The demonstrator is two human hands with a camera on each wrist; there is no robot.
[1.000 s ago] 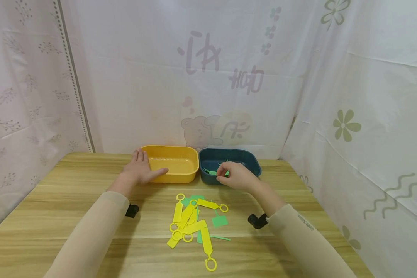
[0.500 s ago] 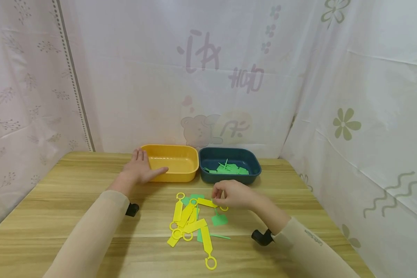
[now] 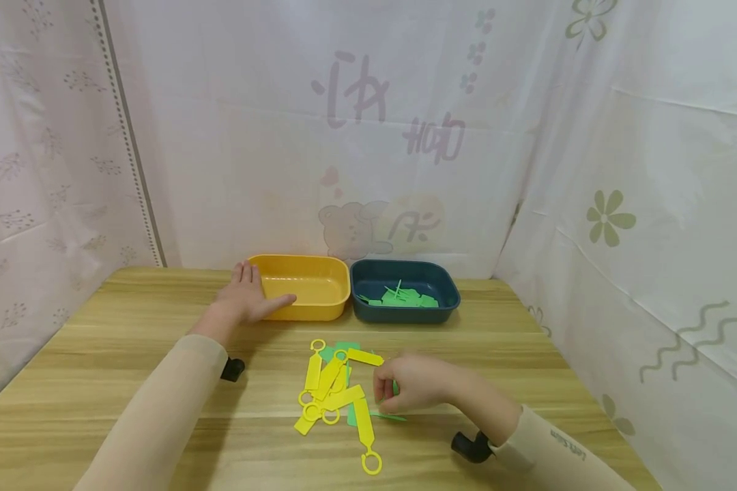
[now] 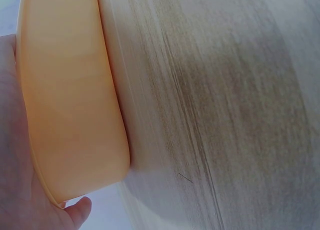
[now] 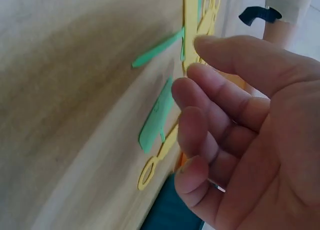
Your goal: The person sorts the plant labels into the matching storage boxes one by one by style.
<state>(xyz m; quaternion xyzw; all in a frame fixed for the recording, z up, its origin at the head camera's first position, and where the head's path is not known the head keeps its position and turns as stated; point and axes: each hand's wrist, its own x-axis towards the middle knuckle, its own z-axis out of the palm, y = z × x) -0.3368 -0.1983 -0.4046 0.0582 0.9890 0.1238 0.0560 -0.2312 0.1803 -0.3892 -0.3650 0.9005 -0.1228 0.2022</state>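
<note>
My left hand point(image 3: 243, 296) rests at the left end of a yellow-orange plastic box point(image 3: 310, 313), fingers straight and thumb spread along its front rim. The left wrist view shows the box's outer wall point(image 4: 75, 99) beside the palm. Over the table, my right hand point(image 3: 414, 382) bends its fingers loosely above a flat green label point(image 5: 156, 117); nothing shows between thumb and fingers. That label is mostly hidden behind the hand in the head view. Left of it lies a pile of yellow ring-ended tags point(image 3: 365, 423), overlapping more green labels point(image 3: 347, 347).
A dark blue box point(image 3: 405, 315) stands against the yellow-orange one, with several green labels point(image 3: 405, 298) inside. Both sit near the back edge of the wooden table point(image 3: 129, 354). A patterned white curtain point(image 3: 252, 136) hangs behind and at both sides.
My right hand has moved from over the dark blue box toward me, down to the green label right of the pile. My left hand has stayed on the yellow-orange box.
</note>
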